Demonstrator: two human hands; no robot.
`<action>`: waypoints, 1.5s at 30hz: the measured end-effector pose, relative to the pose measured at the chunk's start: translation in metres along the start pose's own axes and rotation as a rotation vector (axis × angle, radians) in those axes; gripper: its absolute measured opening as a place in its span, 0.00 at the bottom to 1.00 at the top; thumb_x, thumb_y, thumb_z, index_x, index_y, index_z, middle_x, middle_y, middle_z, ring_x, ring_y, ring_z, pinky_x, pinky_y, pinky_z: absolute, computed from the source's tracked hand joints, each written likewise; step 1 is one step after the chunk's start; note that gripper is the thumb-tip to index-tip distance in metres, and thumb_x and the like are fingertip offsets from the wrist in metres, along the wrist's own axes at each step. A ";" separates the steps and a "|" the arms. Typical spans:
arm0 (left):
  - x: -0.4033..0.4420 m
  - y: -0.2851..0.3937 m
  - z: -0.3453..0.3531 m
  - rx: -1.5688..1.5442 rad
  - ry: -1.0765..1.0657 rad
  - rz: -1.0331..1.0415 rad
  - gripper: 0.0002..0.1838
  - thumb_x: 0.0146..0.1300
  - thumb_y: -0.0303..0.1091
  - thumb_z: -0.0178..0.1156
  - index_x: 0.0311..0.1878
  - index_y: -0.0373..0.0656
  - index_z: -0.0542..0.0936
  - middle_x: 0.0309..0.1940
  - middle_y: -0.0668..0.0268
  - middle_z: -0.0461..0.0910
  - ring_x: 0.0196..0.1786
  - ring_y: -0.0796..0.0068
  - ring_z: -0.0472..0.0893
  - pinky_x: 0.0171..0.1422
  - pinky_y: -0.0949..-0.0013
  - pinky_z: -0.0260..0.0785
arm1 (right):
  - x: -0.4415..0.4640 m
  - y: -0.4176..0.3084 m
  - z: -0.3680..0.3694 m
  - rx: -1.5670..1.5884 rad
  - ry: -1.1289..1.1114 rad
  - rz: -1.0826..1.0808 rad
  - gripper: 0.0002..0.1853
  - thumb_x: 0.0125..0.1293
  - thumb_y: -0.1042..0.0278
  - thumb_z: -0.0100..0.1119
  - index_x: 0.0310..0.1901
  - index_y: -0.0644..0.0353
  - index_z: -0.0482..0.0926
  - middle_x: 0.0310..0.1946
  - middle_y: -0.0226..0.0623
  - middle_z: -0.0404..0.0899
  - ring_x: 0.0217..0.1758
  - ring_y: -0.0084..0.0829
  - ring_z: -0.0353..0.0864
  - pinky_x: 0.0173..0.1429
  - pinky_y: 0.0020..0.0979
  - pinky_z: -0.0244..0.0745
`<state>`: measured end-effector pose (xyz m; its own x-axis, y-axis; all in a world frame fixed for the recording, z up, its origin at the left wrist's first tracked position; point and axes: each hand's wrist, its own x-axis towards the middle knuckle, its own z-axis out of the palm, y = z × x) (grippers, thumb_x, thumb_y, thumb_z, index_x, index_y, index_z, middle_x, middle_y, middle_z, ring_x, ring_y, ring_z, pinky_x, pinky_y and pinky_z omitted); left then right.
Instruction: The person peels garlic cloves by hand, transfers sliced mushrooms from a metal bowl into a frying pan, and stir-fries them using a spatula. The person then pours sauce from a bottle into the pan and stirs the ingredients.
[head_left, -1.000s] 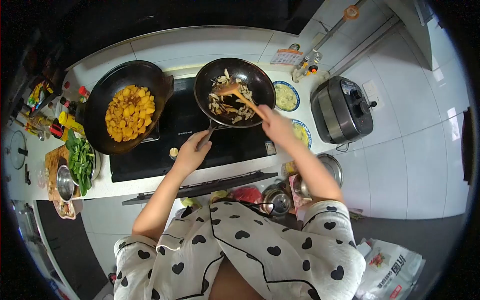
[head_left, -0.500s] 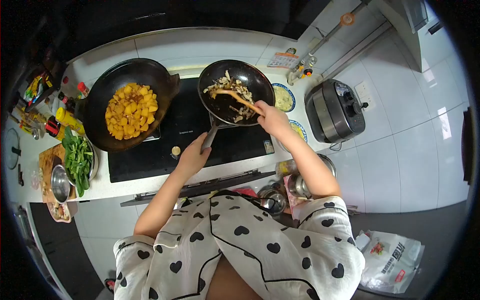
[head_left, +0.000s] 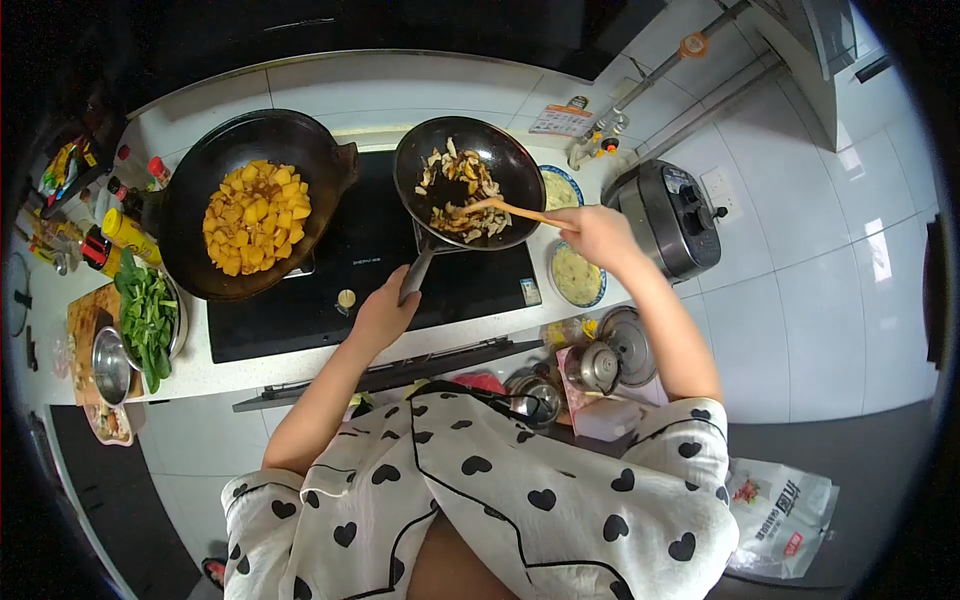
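My left hand (head_left: 385, 312) is closed around the grey handle (head_left: 418, 272) of a dark frying pan (head_left: 425, 165) on the right side of the cooktop. Pale and brown sliced pieces (head_left: 470, 170), perhaps mushroom or meat, lie in the pan. In my right hand (head_left: 600, 238) is a wooden spatula (head_left: 515, 209), gripped near the end of its handle. The spatula's head rests among the pieces in the lower middle of the pan. Left of the pan, a large black wok (head_left: 180, 235) holds yellow-orange cubes (head_left: 255, 215), which look like potato, in brown sauce.
Two blue-rimmed plates of pale food, one (head_left: 578, 275) nearer me, stand right of the black cooktop (head_left: 300, 330). Behind them is an electric pressure cooker (head_left: 665, 225). Leafy greens (head_left: 148, 320), a steel bowl (head_left: 111, 365) and sauce bottles (head_left: 125, 235) sit at left. Pots (head_left: 595, 368) occupy the open drawer below.
My right hand has moved right and slightly down, bringing the spatula's head toward the near side of the pan. The pieces have shifted. My left hand still holds the handle.
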<state>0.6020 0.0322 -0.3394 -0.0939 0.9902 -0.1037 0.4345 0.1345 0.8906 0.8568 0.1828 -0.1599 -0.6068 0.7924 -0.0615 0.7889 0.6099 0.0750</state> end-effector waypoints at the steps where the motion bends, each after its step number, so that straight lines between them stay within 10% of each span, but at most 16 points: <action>1: 0.000 0.005 -0.003 -0.004 -0.028 -0.032 0.28 0.63 0.37 0.55 0.64 0.36 0.62 0.50 0.43 0.74 0.53 0.50 0.76 0.55 0.62 0.67 | -0.003 -0.001 -0.008 -0.004 -0.039 0.002 0.16 0.56 0.67 0.56 0.47 0.41 0.81 0.34 0.37 0.82 0.37 0.41 0.81 0.41 0.39 0.76; 17: -0.001 -0.003 -0.001 -0.066 0.014 0.035 0.28 0.62 0.38 0.56 0.63 0.37 0.64 0.48 0.43 0.75 0.52 0.46 0.75 0.54 0.59 0.68 | 0.048 -0.002 0.079 0.194 0.125 0.093 0.17 0.56 0.69 0.55 0.48 0.43 0.80 0.36 0.39 0.82 0.40 0.42 0.81 0.43 0.41 0.76; 22: 0.000 -0.002 0.000 -0.163 -0.022 -0.044 0.27 0.62 0.36 0.56 0.63 0.37 0.64 0.39 0.46 0.79 0.44 0.51 0.80 0.49 0.62 0.70 | 0.013 0.006 -0.025 0.008 -0.133 0.008 0.17 0.53 0.72 0.55 0.45 0.44 0.82 0.37 0.37 0.82 0.41 0.39 0.81 0.45 0.39 0.75; 26: 0.000 0.000 -0.002 -0.122 -0.082 -0.063 0.27 0.65 0.32 0.54 0.65 0.36 0.60 0.41 0.54 0.77 0.38 0.70 0.80 0.45 0.70 0.71 | 0.013 -0.001 -0.004 0.010 -0.171 0.045 0.17 0.53 0.71 0.56 0.45 0.44 0.82 0.37 0.38 0.82 0.41 0.41 0.80 0.46 0.39 0.75; 32: -0.002 0.003 -0.005 -0.187 -0.099 -0.095 0.28 0.65 0.32 0.55 0.66 0.35 0.60 0.40 0.56 0.77 0.37 0.71 0.79 0.45 0.71 0.71 | 0.054 0.022 0.003 0.155 -0.089 0.274 0.15 0.56 0.63 0.59 0.47 0.46 0.81 0.39 0.42 0.82 0.44 0.43 0.80 0.48 0.38 0.75; 36: -0.003 0.001 0.000 -0.189 -0.009 -0.058 0.28 0.62 0.36 0.57 0.63 0.39 0.64 0.32 0.52 0.80 0.36 0.60 0.81 0.42 0.65 0.71 | 0.087 0.069 -0.034 0.447 -0.469 0.547 0.12 0.60 0.61 0.57 0.27 0.61 0.80 0.16 0.36 0.75 0.10 0.23 0.67 0.14 0.26 0.61; 40: -0.003 0.000 0.000 -0.166 -0.001 -0.056 0.27 0.61 0.36 0.57 0.63 0.37 0.65 0.35 0.50 0.80 0.40 0.56 0.81 0.46 0.63 0.70 | 0.125 0.104 0.009 1.014 -0.639 0.744 0.10 0.64 0.61 0.56 0.28 0.57 0.75 0.14 0.29 0.70 0.09 0.12 0.54 0.12 0.18 0.48; 45: -0.004 0.003 -0.002 -0.189 -0.010 -0.053 0.27 0.61 0.35 0.57 0.62 0.36 0.65 0.35 0.50 0.80 0.40 0.56 0.81 0.46 0.64 0.70 | 0.147 0.076 0.010 0.889 -0.454 0.518 0.05 0.58 0.66 0.59 0.33 0.56 0.81 0.15 0.25 0.68 0.10 0.15 0.55 0.14 0.20 0.47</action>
<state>0.6015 0.0285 -0.3352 -0.1027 0.9824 -0.1562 0.2530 0.1777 0.9510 0.8288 0.3456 -0.1728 -0.2375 0.7645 -0.5993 0.8346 -0.1552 -0.5286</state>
